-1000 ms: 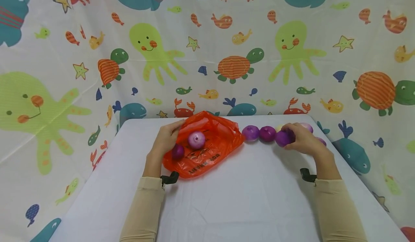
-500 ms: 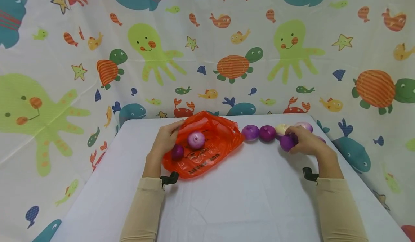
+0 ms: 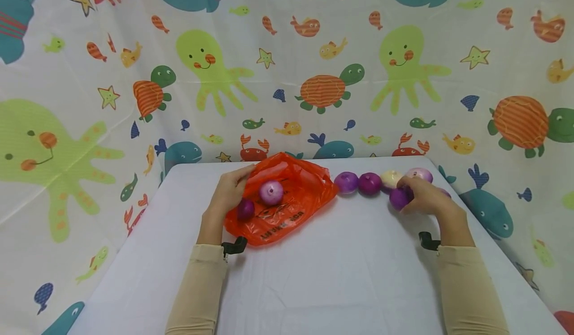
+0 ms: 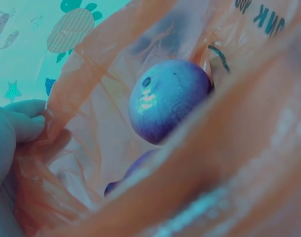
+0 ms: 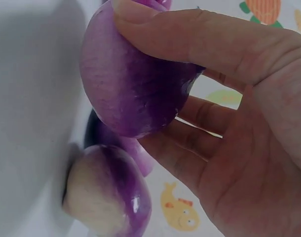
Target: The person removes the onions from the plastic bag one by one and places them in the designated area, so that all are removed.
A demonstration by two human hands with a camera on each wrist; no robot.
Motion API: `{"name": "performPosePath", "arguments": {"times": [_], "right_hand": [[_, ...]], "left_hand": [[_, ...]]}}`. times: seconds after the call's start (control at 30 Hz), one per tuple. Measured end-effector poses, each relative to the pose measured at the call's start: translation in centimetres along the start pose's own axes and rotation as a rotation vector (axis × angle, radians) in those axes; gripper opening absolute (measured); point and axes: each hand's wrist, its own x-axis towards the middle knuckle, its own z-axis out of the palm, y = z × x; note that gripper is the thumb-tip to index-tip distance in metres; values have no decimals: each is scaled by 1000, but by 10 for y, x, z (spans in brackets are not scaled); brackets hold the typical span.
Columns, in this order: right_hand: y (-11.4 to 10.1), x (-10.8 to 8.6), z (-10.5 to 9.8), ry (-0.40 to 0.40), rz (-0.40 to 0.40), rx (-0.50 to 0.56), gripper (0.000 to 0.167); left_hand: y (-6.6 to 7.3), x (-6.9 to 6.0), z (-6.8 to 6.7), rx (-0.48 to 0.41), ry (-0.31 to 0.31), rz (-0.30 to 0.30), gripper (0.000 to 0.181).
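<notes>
In the head view my left hand (image 3: 229, 191) grips the left rim of a red plastic bag (image 3: 291, 228), which lies with its mouth spread. Two purple onions are inside: a paler one (image 3: 271, 193) in the middle and a darker one (image 3: 245, 209) by my fingers. The left wrist view shows the paler onion (image 4: 169, 98) above a second, mostly hidden behind the bag's fold. At the right, my right hand (image 3: 425, 196) holds another purple onion (image 3: 399, 199) between thumb and fingers. Seen from the right wrist, this onion (image 5: 131, 84) appears slightly off the table.
A row of onions runs right from the bag: a purple one (image 3: 346, 183), a dark one (image 3: 369, 184), a pale yellowish one (image 3: 391, 178) and a light purple one (image 3: 419, 175). Another (image 3: 445, 192) is mostly behind my right hand. A sea-animal curtain (image 3: 287, 76) hangs behind the white table (image 3: 314, 285).
My right hand has shifted slightly right and nearer to me with its onion, uncovering more of the pale onion behind. My left hand and the bag stay where they were.
</notes>
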Motion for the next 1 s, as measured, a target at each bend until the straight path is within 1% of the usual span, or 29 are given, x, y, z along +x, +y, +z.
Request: {"name": "performPosePath", "arguments": {"times": [0.17,0.47,0.67,0.93,1.0], "right_hand": [[0,2,3,-17,10,-15,70],[-1,5,5,-36,71,-60,73],[-1,5,5,-42,111,-46,74],[1,4,6,-47,164,-38,78],[1,3,5,-40,164,-29,79]], "left_hand": [[-3,1,1,7,6,7,42],[-2,0,0,16,7,0,42],[-1,0,-1,13,4,-5,42],[-3,0,0,17,18,25,42],[-2,0,0,17,18,23,42]]}}
